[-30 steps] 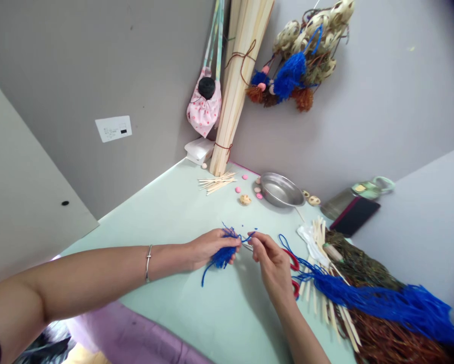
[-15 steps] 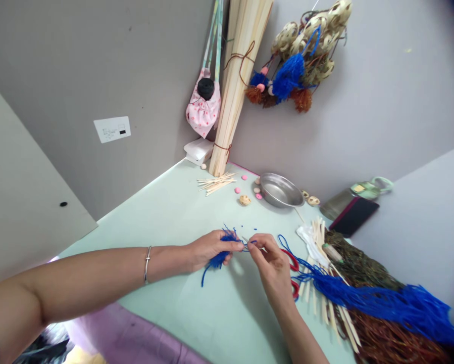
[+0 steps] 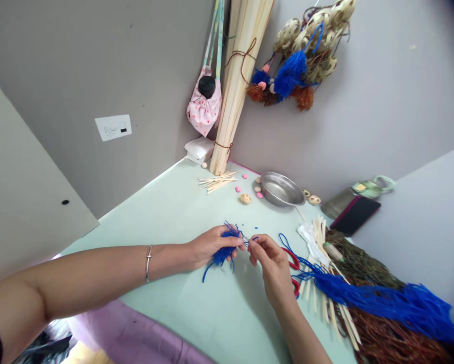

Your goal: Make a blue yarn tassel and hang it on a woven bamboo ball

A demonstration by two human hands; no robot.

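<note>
My left hand (image 3: 215,246) is closed around a small blue yarn tassel (image 3: 222,254), whose frayed ends stick out above and below the fingers. Facing it, my right hand (image 3: 269,259) pinches a thin, pale needle-like piece (image 3: 246,237) and a bit of blue strand between thumb and forefinger. The two hands almost meet over the table (image 3: 196,298). Just right of my right hand lie scissors with red handles (image 3: 292,259), partly covered by a long hank of blue yarn (image 3: 378,298). Tiny blue scraps are scattered beyond the fingers.
A metal bowl (image 3: 282,189) stands at the back among pink beads, near short thin sticks (image 3: 217,182). Brown fibre (image 3: 397,338), green fibre (image 3: 366,260), a phone (image 3: 356,215) and a bottle (image 3: 338,202) crowd the right. Tall wooden strips (image 3: 236,91) lean in the corner.
My hands stay close together at the tassel, with only small finger movements. A blue strand now hangs below my left fingers. The view has shifted slightly.
</note>
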